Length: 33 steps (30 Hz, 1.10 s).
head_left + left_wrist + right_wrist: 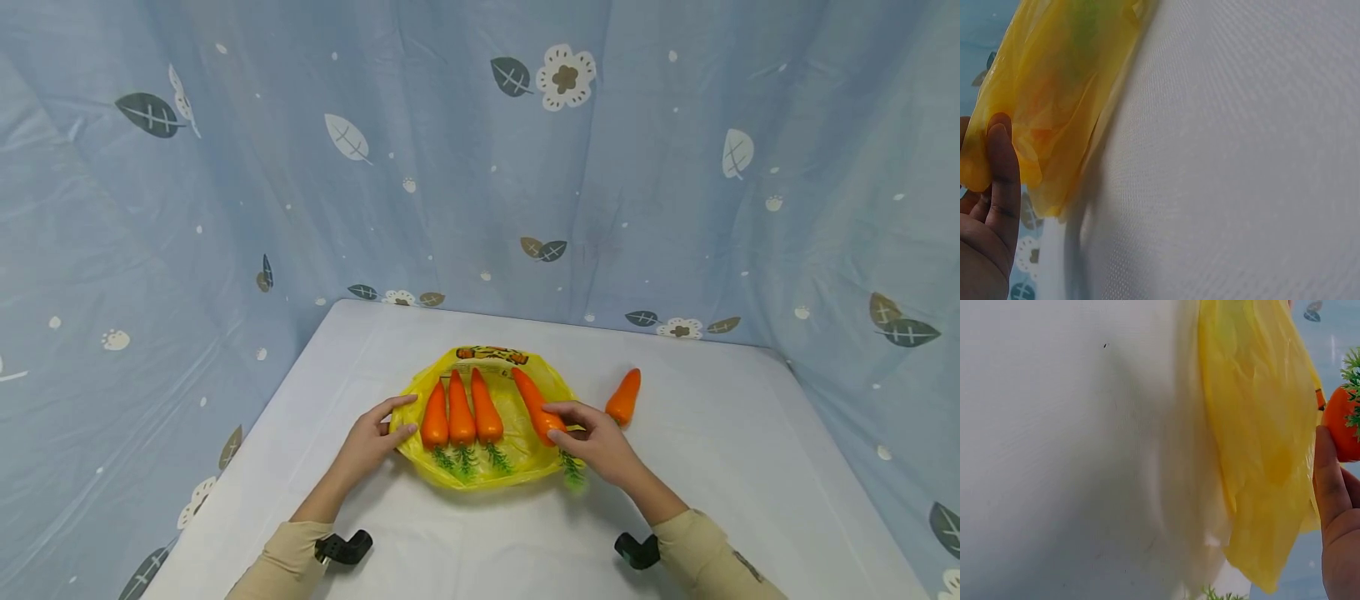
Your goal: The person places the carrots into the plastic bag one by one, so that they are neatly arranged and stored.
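On white table (750, 467), crinkly yellow bag (517, 454) w/ orange, green-topped carrots (459, 410).

The yellow bag (517, 442) is thin, glossy, crinkled plastic, half see-through in both wrist views, and the orange carrots (459, 410) on it have a smooth, waxy sheen with stiff green plastic-looking tufts. The tabletop (750, 467) is covered in white matt cloth with a fine woven grain. The blue backdrop (450, 167) is soft, matt printed fabric hanging in folds.
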Motion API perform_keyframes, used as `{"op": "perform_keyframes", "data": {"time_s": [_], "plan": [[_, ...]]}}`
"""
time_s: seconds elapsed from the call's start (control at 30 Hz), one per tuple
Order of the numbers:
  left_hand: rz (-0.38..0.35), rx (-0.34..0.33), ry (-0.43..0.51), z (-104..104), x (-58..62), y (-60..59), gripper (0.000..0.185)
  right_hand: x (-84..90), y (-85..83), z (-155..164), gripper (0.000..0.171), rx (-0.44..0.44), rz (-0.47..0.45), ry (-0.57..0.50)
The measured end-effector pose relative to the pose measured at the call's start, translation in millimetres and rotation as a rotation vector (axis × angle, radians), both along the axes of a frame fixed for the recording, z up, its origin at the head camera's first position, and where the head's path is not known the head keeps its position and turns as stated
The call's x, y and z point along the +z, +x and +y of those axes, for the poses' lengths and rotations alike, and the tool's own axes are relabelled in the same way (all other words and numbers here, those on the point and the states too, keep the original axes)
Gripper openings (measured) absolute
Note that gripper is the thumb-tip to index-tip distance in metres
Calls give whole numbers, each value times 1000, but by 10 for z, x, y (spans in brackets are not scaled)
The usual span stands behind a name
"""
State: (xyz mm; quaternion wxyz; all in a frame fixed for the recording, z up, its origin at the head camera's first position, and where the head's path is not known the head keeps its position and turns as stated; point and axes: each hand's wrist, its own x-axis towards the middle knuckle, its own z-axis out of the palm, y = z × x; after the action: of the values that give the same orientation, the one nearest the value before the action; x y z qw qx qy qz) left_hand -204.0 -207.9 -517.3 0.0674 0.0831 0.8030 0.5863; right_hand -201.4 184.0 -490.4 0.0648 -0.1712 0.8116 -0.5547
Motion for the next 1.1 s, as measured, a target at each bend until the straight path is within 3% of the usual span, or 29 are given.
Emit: {"op": "perform_keyframes", "data": {"time_s": [0.63,1.1], "plan": [[8,4,-13,2,9,3,52,14,-147,-267,39,-6,-22,64],[15,5,-17,8,15,7,52,-5,-278,-446,39,-60,-45,61]]}}
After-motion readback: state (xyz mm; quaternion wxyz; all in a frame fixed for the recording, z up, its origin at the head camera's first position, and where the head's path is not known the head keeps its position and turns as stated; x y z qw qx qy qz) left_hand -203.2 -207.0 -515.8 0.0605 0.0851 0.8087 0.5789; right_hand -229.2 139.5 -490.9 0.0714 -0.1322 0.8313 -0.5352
